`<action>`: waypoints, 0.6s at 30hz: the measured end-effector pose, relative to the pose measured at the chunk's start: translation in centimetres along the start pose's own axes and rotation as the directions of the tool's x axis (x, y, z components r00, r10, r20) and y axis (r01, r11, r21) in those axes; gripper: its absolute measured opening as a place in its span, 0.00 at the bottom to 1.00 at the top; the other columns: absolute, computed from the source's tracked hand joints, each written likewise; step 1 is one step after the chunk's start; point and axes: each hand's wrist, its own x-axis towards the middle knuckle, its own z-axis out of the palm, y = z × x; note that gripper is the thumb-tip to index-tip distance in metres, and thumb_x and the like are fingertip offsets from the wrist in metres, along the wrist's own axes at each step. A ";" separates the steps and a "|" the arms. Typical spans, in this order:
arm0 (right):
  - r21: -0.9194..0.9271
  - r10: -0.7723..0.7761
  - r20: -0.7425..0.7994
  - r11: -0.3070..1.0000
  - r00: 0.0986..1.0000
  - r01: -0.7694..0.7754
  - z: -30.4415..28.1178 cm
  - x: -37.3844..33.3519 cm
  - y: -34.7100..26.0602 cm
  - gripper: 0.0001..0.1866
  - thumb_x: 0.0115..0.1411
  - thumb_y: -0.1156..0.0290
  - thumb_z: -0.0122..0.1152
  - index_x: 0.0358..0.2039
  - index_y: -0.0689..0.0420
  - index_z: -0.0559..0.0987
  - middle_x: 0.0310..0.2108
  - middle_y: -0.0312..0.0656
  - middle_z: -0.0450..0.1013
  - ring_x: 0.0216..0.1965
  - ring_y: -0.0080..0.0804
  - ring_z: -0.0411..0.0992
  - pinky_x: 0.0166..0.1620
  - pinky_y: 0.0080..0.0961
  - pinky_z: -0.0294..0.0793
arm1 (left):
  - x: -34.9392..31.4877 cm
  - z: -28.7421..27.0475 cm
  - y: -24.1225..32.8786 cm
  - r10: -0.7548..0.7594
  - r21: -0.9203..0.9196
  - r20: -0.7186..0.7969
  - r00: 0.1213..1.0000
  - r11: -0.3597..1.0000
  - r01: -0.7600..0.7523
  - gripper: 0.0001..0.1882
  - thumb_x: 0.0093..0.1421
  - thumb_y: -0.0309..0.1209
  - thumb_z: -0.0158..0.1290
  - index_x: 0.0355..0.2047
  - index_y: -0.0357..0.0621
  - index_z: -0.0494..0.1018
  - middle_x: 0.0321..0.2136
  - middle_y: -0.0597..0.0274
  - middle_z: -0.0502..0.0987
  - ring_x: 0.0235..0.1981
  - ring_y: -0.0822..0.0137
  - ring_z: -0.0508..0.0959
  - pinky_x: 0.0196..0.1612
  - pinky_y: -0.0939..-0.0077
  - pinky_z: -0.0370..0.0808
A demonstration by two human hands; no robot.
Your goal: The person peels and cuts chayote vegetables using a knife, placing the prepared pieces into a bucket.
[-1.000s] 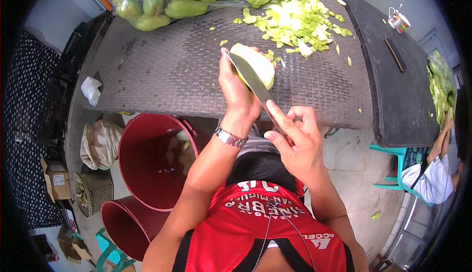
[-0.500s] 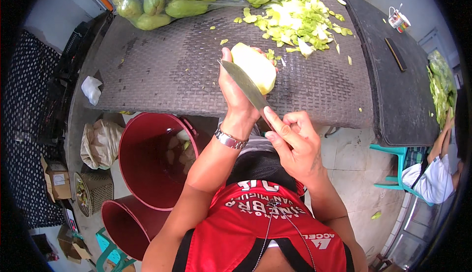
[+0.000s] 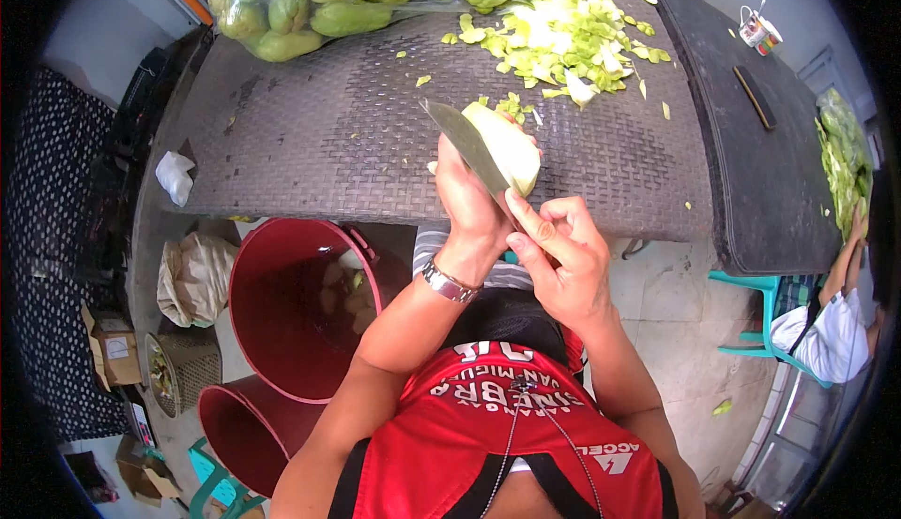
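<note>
A pale, peeled chayote (image 3: 511,148) rests in my left hand (image 3: 469,202), whose fingers curl around it from below, over the near edge of the woven table. My right hand (image 3: 568,261) grips a knife (image 3: 462,142); its handle is mostly hidden in the fingers. The broad blade points up and left, lying along the left side of the chayote; I cannot tell whether it touches. Beyond my hands lies a heap of green and whitish peelings (image 3: 563,40). At the far left, a clear plastic bag (image 3: 347,17) holds several unpeeled green chayotes.
A large red bucket (image 3: 246,303) with pale pieces inside stands below the table's left part, beside a second red bucket (image 3: 221,425). A white sack (image 3: 192,280) and a basket (image 3: 199,369) are further left. Another person's arm (image 3: 840,256) reaches to a dark table (image 3: 741,181) at right.
My left hand and the chayote have shifted a little right and toward me. The knife blade now lies more along the chayote's left side.
</note>
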 end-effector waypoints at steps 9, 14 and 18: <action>0.044 0.010 0.001 0.999 1.000 -0.010 -0.1 0.2 0.3 0.26 0.60 0.72 0.69 0.60 0.51 0.78 0.33 0.40 0.65 0.24 0.24 0.66 0.27 0.25 0.70 | -1.2 0.7 -0.7 0.004 0.116 -0.081 0.997 0.993 0.006 0.31 0.70 0.54 0.35 0.46 0.36 0.71 0.37 0.52 0.77 0.35 0.56 0.81 0.41 0.59 0.81; 0.133 0.162 0.022 0.978 0.986 -0.164 -0.2 0.4 0.1 0.30 0.61 0.75 0.65 0.65 0.58 0.70 0.37 0.40 0.66 0.28 0.22 0.67 0.31 0.20 0.69 | -1.0 0.8 -1.0 -0.045 0.027 -0.068 0.997 0.999 0.047 0.30 0.71 0.54 0.36 0.45 0.37 0.71 0.35 0.54 0.78 0.33 0.56 0.81 0.39 0.61 0.81; -0.008 0.104 0.063 0.995 0.993 -0.103 0.0 1.3 0.2 0.27 0.66 0.70 0.58 0.65 0.59 0.69 0.38 0.45 0.67 0.31 0.33 0.71 0.35 0.28 0.73 | -0.4 1.6 -0.8 0.014 0.154 -0.153 0.988 0.988 0.010 0.31 0.73 0.57 0.32 0.41 0.40 0.71 0.28 0.57 0.77 0.28 0.65 0.78 0.34 0.70 0.78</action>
